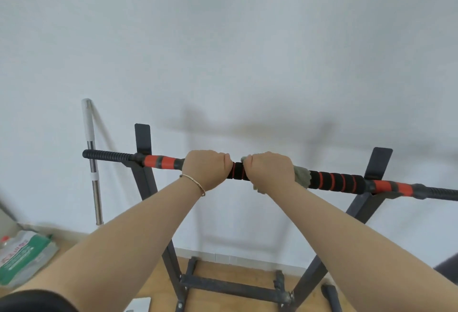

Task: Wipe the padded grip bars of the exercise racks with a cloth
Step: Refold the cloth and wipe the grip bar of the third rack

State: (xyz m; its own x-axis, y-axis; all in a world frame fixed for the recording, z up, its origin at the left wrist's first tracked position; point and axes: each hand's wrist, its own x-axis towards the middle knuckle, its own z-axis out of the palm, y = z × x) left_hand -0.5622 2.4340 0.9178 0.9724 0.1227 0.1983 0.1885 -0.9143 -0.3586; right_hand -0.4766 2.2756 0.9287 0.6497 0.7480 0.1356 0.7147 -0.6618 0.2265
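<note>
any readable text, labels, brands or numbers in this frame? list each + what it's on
Nothing legible.
green and white bag, lower left: red characters and rows of small print, all too blurred to read.
No text visible on the padded bar, cloth, rack or metal pole.

Grip bar point(339, 182): middle padding is black foam, matt and slightly porous, with red rings; the orange and grey bands further out look smoother. End grip point(109, 156): ribbed, black, rubber-like. Cloth point(302, 175): grey-green, fuzzy pile. Rack frame point(229, 287): dark painted metal, matt, scuffed at the base crossbar. Pole point(95, 188) by the wall: chromed metal, glossy, with a white sleeve on top. Bracelet point(195, 183): thin, shiny, gold-coloured metal. Floor point(223, 305): pale wood, smooth.
</note>
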